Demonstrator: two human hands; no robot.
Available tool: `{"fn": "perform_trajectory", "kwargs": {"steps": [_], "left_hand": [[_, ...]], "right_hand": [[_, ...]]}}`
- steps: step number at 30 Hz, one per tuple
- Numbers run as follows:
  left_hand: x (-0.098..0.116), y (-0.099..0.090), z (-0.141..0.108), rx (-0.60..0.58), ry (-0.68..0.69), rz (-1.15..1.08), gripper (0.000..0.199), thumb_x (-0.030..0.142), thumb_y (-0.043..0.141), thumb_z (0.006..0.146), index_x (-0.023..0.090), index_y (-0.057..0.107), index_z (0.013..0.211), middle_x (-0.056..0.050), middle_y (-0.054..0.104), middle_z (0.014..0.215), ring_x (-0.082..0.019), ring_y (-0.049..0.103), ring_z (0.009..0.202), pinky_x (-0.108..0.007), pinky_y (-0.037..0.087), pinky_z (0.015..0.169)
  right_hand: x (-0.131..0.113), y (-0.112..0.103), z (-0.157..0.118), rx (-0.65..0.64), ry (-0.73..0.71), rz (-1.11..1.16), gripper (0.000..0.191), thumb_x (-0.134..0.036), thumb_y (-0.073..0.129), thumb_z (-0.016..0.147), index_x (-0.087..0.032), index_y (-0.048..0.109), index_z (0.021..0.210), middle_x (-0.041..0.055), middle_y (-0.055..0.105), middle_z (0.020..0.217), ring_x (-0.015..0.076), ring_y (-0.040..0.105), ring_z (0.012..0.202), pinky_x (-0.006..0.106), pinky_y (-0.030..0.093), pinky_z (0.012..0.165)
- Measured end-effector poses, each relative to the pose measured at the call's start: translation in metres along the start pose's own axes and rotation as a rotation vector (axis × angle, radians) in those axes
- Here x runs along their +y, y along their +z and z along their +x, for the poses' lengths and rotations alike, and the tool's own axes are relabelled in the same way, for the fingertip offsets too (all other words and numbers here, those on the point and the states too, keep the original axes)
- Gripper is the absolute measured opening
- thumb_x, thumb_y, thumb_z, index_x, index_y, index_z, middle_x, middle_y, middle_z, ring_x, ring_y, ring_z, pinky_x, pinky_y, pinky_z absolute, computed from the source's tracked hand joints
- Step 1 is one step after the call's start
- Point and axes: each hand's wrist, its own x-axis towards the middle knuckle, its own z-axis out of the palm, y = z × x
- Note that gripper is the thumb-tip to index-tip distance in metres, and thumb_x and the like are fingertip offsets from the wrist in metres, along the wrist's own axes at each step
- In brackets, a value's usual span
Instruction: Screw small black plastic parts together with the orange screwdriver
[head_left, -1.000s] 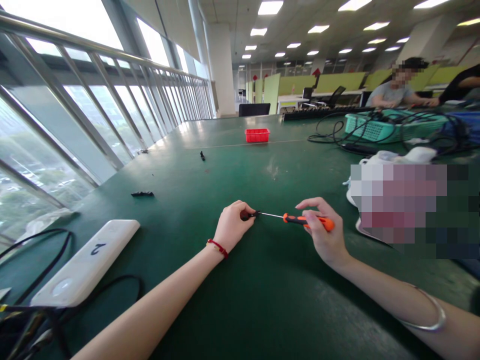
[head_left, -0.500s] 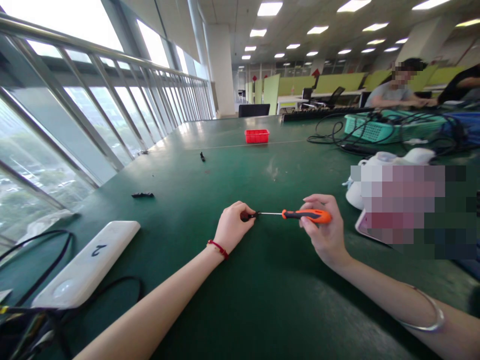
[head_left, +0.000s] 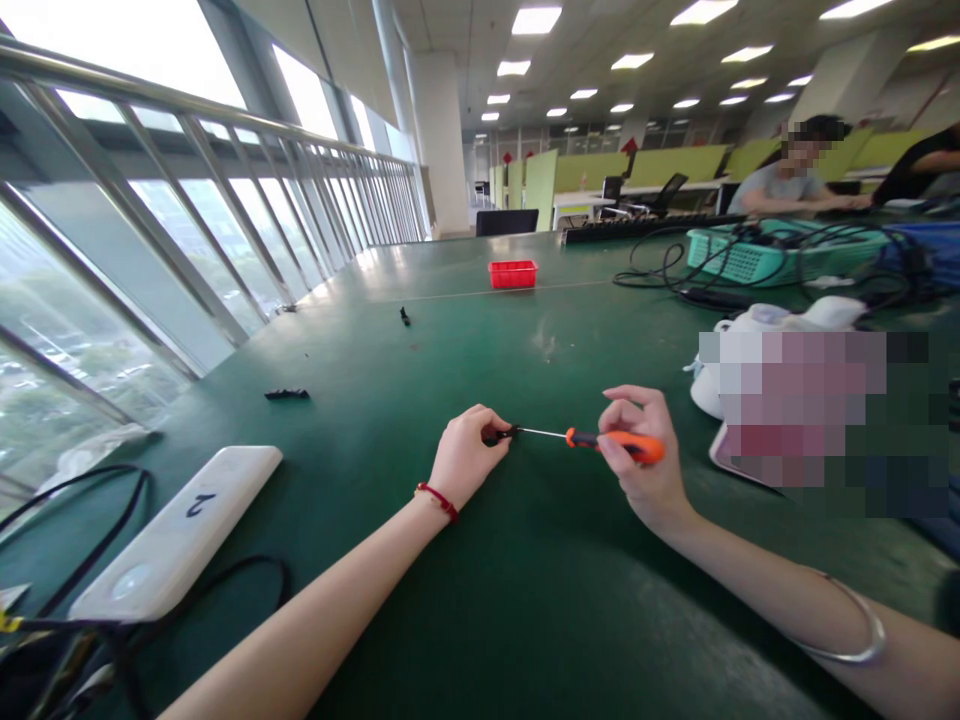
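My left hand (head_left: 469, 446) pinches a small black part (head_left: 512, 432) just above the green table (head_left: 420, 600); most of that part is hidden by my fingers. My right hand (head_left: 646, 465) holds an orange and black screwdriver (head_left: 634, 445) by its handle, thumb and fingers closed on it. The screwdriver lies nearly level, its thin shaft pointing left, and its tip meets the small black part. Whether the tip sits in a screw is too small to tell.
A white power bank (head_left: 180, 530) and black cables lie at left. Two small black pieces (head_left: 287, 394) (head_left: 405, 317) rest farther off. A red tray (head_left: 513, 275) stands at the back, a teal basket (head_left: 739, 258) with cables at back right, and white and pixelated items at right.
The screwdriver's handle has dipped a little, so its shaft now slopes slightly down to the right. My right fingers have shifted on the handle. My left hand stays in place.
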Motion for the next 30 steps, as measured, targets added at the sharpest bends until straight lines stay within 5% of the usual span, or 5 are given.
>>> {"fn": "perform_trajectory", "kwargs": {"steps": [9,15,20,26,30], "left_hand": [[-0.0012,0.0007,0.0011,0.003,0.002,0.003,0.006,0.016,0.059,0.071,0.016,0.065,0.073,-0.002,0.061,0.076,-0.014,0.057,0.068,-0.026,0.049,0.065],[-0.0007,0.0008,0.0004,0.008,-0.005,0.007,0.006,0.015,0.059,0.071,0.016,0.065,0.073,-0.002,0.061,0.075,-0.013,0.057,0.067,-0.026,0.049,0.065],[-0.0025,0.0022,0.0000,0.013,0.005,0.016,0.006,0.015,0.060,0.070,0.016,0.065,0.072,-0.002,0.062,0.075,-0.013,0.057,0.067,-0.026,0.049,0.066],[-0.0023,0.0025,0.0004,0.017,0.005,0.003,0.005,0.014,0.060,0.070,0.016,0.064,0.071,-0.002,0.062,0.076,-0.013,0.057,0.068,-0.026,0.049,0.066],[-0.0032,0.0035,0.0010,0.024,0.008,0.010,0.005,0.013,0.060,0.069,0.016,0.064,0.071,-0.002,0.062,0.075,-0.013,0.057,0.067,-0.026,0.049,0.065]], "right_hand": [[-0.0001,0.0008,-0.0016,0.029,-0.069,-0.023,0.037,-0.019,0.060,0.070,-0.022,0.045,0.104,0.0001,0.051,0.082,0.0125,0.052,0.065,0.026,0.044,0.055],[-0.0029,-0.0002,-0.0025,-0.119,0.027,-0.060,0.010,-0.022,0.052,0.081,-0.021,0.050,0.090,-0.0090,0.040,0.050,0.0063,0.035,0.038,0.021,0.031,0.039],[-0.0002,-0.0003,-0.0011,0.010,-0.097,-0.060,0.034,-0.019,0.059,0.072,-0.023,0.046,0.103,0.0017,0.051,0.087,0.0129,0.053,0.066,0.028,0.045,0.057],[-0.0023,-0.0006,-0.0020,-0.122,-0.011,-0.100,0.011,-0.021,0.051,0.080,-0.022,0.049,0.091,-0.0081,0.042,0.051,0.0074,0.037,0.038,0.022,0.031,0.039],[0.0009,-0.0002,-0.0012,-0.033,-0.178,-0.109,0.036,-0.019,0.058,0.071,-0.023,0.046,0.105,-0.0004,0.053,0.079,0.0149,0.055,0.069,0.031,0.046,0.064]]}}
